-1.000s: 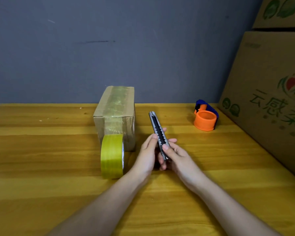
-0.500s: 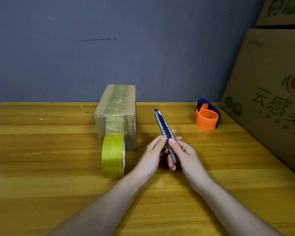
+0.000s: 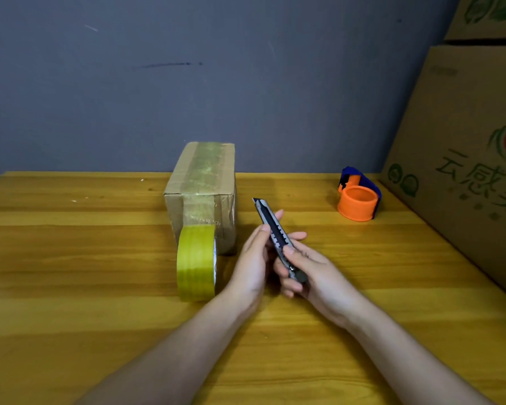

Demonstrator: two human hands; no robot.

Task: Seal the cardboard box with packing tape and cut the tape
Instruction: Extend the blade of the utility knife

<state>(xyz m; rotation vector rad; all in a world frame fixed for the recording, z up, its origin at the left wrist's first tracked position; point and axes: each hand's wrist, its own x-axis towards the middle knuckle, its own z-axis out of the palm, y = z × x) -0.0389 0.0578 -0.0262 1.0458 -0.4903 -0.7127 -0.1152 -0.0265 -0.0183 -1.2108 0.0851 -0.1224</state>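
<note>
- cardboard box stands on the wooden table, toward the far edge, left of centre, its long side running near to far.
- a strip of yellowish tape runs along the top of the box and down its near end face; the flaps lie shut under it.
- roll of tape, yellow-green, stands on its edge directly in front of the near end of the box, touching it or just short of it; which one cannot be told.
- utility knife, grey body with a black slider track, is held above the table to the right of the roll, tilted with its tip pointing far and slightly left; a short dark blade tip shows at the far end.
- right hand is wrapped around the near end of the knife, thumb pressed on top of the slider track.
- left hand is closed lightly on the middle of the knife from the left, fingers curled behind the body, thumb tip on its upper edge.
- orange and blue tape dispenser sits on the table far right, well apart from the hands.
- large printed carton stands along the right edge of the table, a second carton stacked on it.
- grey wall stands behind the table.
</note>
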